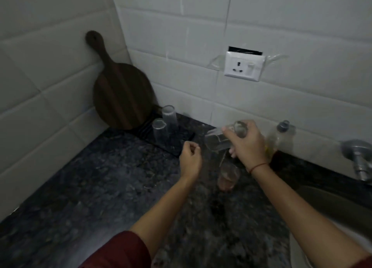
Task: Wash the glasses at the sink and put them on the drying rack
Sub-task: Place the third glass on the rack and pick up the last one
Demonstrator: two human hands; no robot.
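Observation:
My right hand (246,145) grips a clear glass (216,141) tilted on its side, its mouth pointing left, above the dark counter. My left hand (190,160) hovers just left of it with loosely curled fingers, holding nothing. Two clear glasses (161,130) (169,114) stand upside down on the black drying rack (181,142) at the back of the counter. Another small glass (228,177) stands upright on the counter below my right hand. The sink (332,207) shows at the right edge.
A round wooden board (120,94) leans in the tiled corner behind the rack. A clear bottle with yellowish liquid (278,139) stands by the wall behind my right hand. A metal tap (358,157) juts out at the right. A wall socket (243,66) sits above.

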